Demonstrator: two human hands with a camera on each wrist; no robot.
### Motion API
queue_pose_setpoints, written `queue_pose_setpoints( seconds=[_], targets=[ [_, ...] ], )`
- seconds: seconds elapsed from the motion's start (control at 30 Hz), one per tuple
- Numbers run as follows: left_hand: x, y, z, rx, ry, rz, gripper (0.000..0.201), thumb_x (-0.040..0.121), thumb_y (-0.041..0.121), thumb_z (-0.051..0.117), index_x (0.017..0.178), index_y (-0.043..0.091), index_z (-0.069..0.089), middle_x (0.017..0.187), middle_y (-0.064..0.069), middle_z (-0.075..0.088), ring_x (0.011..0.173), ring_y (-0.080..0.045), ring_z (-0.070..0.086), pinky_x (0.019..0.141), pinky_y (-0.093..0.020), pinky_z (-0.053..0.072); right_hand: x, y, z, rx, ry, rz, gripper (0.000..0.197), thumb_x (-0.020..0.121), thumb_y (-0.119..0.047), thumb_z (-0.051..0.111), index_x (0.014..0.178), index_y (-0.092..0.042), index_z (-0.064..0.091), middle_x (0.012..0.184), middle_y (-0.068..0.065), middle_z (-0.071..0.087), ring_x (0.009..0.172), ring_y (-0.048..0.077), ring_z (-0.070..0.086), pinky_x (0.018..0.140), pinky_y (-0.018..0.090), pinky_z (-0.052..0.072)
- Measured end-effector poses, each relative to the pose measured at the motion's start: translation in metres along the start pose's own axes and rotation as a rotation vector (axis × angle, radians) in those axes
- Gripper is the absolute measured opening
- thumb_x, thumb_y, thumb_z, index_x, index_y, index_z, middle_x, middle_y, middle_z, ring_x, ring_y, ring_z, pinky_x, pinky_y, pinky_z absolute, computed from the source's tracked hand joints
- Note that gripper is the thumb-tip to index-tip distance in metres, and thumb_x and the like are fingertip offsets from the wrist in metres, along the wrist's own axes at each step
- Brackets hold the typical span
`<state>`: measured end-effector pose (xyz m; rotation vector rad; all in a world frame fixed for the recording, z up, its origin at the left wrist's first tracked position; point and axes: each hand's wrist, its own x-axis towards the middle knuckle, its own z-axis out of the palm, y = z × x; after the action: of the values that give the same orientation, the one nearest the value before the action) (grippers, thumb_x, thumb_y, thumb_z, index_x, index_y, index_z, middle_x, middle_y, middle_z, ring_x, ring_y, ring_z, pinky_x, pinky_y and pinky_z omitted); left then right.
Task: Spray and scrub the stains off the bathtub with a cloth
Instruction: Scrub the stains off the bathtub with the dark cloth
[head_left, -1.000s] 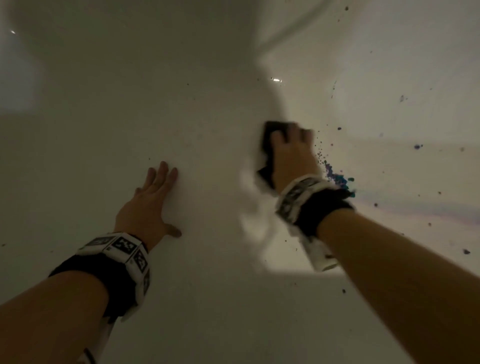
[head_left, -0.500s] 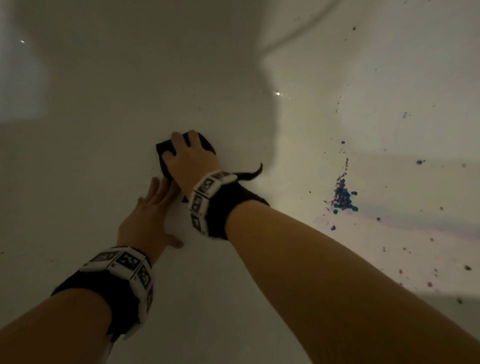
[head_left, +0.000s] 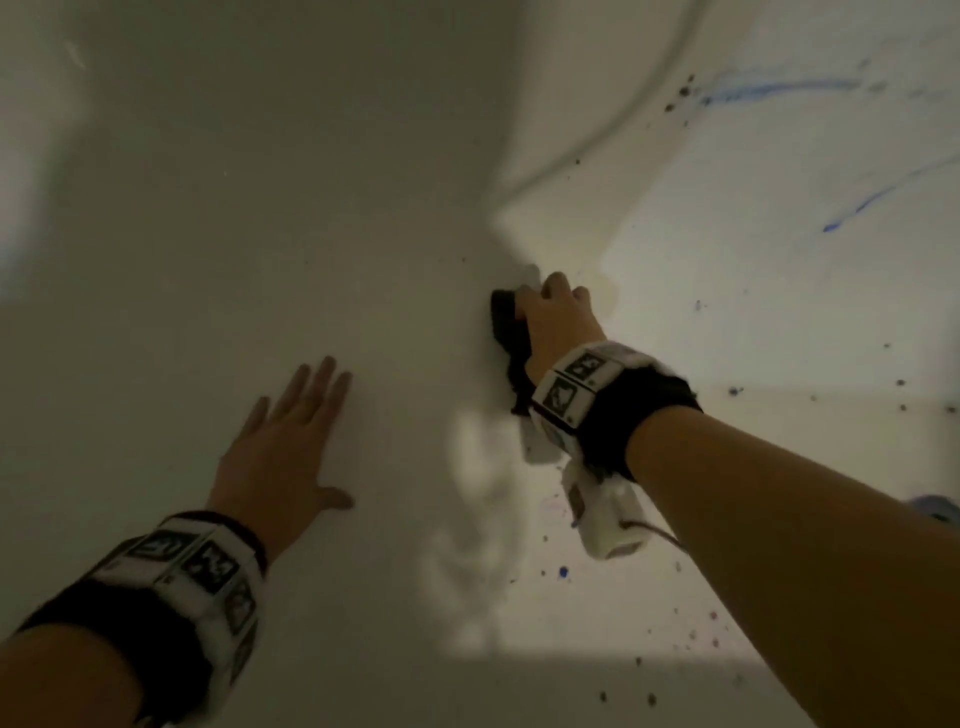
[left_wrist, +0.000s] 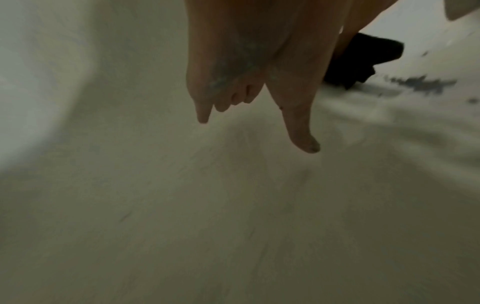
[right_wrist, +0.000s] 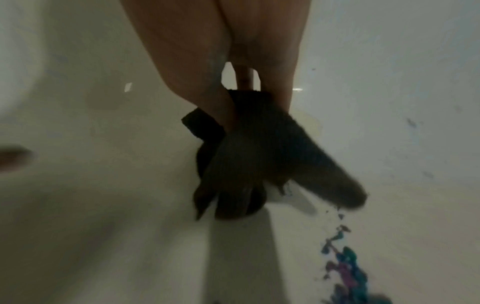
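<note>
Black cloth (head_left: 506, 325), bunched under the right hand (head_left: 558, 325), whose curled fingers grip it against the white bathtub (head_left: 311, 208). The right-wrist view alone shows it trailing toward blue-purple stains (right_wrist: 348, 273). Left hand (head_left: 280, 447) lies flat, fingers straight, holding nothing.

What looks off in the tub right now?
The white bathtub is marked up: blue streaks on the upper right wall, dark specks scattered across the lit side, and a blue-purple clump near the dark cloth that the right hand grips. The left hand lies flat on the surface.
</note>
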<state>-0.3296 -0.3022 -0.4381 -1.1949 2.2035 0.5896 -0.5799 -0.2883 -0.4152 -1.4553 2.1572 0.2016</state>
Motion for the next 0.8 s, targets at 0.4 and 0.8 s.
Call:
queue_pose_setpoints(
  seconds=[0.4,0.8],
  targets=[
    [0.030,0.054,-0.040,-0.023,-0.205,0.013,0.106,0.082,0.038,0.066,0.146,0.023,-0.017,0.152,0.001,-0.027,0.144,-0.019,-0.013,0.116,-0.033,0.020,-0.066,0.103,-0.113,0.041,0.747,-0.155,0.042,0.057,0.016,0.069,0.094,-0.004,0.067,0.101,0.022,0.055,0.087,0.042,0.055,0.069,0.043,0.047],
    [-0.029,0.109,-0.351,0.295,1.206,0.740,0.066,0.086,0.028,0.058,0.143,0.010,0.030,0.150,-0.008,0.030,0.139,-0.018,0.025,0.112,-0.042,0.023,-0.095,0.109,-0.234,0.263,0.927,-0.137,0.030,0.073,0.005,0.062,0.102,-0.004,0.060,0.112,0.005,0.042,0.095,-0.001,0.039,0.081,0.007,0.035]
  ],
)
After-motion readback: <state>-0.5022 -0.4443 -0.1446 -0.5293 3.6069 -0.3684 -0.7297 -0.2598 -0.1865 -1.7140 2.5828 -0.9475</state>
